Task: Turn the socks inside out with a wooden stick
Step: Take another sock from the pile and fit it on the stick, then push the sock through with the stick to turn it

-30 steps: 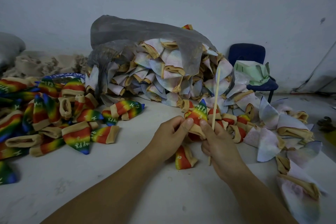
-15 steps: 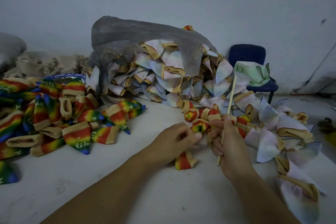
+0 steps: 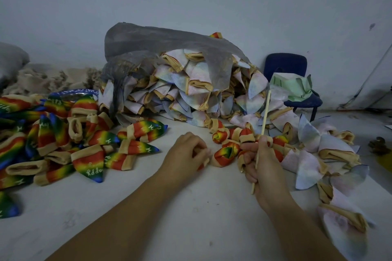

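Note:
My right hand (image 3: 262, 167) grips a thin wooden stick (image 3: 265, 115) that tilts up and to the right. My left hand (image 3: 185, 154) lies curled on the table over a sock with a tan cuff (image 3: 204, 164), mostly hidden under its fingers. A bunched rainbow sock (image 3: 226, 153) lies between the two hands. Pale, inside-out socks with tan cuffs spill in a big heap (image 3: 191, 95) from a grey plastic bag (image 3: 161, 42). Rainbow socks form a pile (image 3: 63, 140) at the left.
The white table top (image 3: 191, 207) stretches under my forearms. More pale socks (image 3: 331, 148) lie at the right, down to the table's edge. A blue chair (image 3: 286, 65) with green cloth on it stands behind by the wall. Beige fluff lies at the far left.
The rainbow sock that both hands held up on the stick has come down to the table. The stick has tilted to the right and my left hand has lowered onto a sock.

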Demonstrator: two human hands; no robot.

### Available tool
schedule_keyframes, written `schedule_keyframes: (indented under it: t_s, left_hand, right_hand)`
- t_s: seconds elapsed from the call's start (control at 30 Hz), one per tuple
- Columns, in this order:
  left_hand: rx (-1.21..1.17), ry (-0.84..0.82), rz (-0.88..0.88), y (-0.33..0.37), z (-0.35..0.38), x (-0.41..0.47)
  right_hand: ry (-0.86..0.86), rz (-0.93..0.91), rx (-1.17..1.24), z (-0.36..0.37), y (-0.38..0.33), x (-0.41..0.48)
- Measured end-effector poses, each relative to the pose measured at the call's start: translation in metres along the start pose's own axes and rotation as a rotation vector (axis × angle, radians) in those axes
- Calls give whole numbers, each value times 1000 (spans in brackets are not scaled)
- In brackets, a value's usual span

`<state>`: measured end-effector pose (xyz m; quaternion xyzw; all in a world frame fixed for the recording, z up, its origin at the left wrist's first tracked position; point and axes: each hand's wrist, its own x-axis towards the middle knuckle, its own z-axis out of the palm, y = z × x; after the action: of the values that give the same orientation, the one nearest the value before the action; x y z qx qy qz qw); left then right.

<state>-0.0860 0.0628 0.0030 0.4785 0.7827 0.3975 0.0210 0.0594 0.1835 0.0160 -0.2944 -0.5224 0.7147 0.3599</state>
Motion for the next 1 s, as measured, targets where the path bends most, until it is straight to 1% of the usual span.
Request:
schedule_keyframes:
  t_s: [0.13, 0.23, 0.27, 0.33, 0.37, 0.43, 0.5, 0.57, 0.63, 0.77, 0.9, 0.97, 1.0]
  left_hand:
    - [-168, 45, -176, -3, -1, 3]
    - [-350, 161, -270, 0, -2, 13]
    - [-342, 211, -281, 1, -3, 20]
    - [-336, 244, -320, 5, -7, 38]
    - [-396, 242, -367, 8, -9, 49]
    - [-598, 254, -488, 14, -15, 71]
    - [-726, 325, -557, 19, -22, 89]
    - [-766, 414, -567, 24, -27, 102]
    - [-809, 452, -569, 28, -31, 110]
    - [-989, 407, -601, 34, -36, 116]
    - [-1175, 411, -643, 40, -35, 87]
    - [-1193, 376, -613, 41, -25, 56]
    - [-1140, 349, -595, 41, -18, 39]
  right_hand:
    - [5, -1, -35, 3, 2, 2]
    - [18, -11, -78, 4, 4, 2]
    - [22, -15, -90, 4, 5, 1]
    - [25, -22, -99, 5, 5, 0]
    - [27, -24, -101, 5, 5, 0]
    - [28, -30, -99, 5, 5, -1]
    - [23, -38, -98, 5, 5, -2]
    - [23, -42, -98, 5, 6, -2]
    - [29, -39, -109, 5, 7, -1]
    - [36, -33, -126, 6, 8, 0]
    - [29, -35, -112, 4, 8, -1]
    - [11, -46, -107, 4, 7, -2]
    - [-1, -52, -109, 4, 6, -3]
